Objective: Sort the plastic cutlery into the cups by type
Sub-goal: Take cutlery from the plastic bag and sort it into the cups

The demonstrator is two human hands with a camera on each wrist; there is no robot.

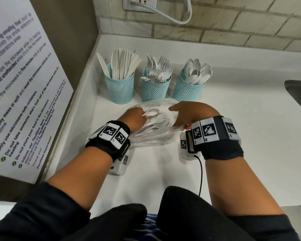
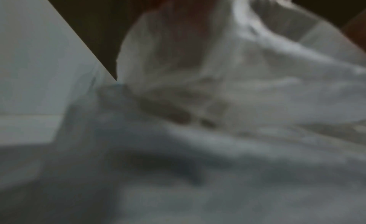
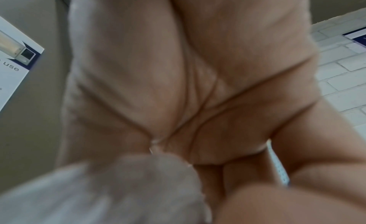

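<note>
Three teal mesh cups stand in a row at the back of the counter: knives (image 1: 119, 89) on the left, forks (image 1: 155, 91) in the middle, spoons (image 1: 187, 92) on the right. In front of them lies a clear plastic bag (image 1: 151, 140) of loose white cutlery. My left hand (image 1: 137, 117) reaches into the bag and pinches the handle of a white spoon (image 1: 152, 111). My right hand (image 1: 189, 113) grips the bag's right edge and holds it up. The left wrist view shows only the blurred bag (image 2: 237, 86). The right wrist view shows my palm (image 3: 198, 70) with bunched plastic (image 3: 118, 188) below it.
A steel sink (image 1: 299, 94) sits at the right edge of the white counter (image 1: 250, 136). A notice board (image 1: 21, 84) covers the left wall. A wall socket with a white cable (image 1: 163, 14) is on the tiled back wall.
</note>
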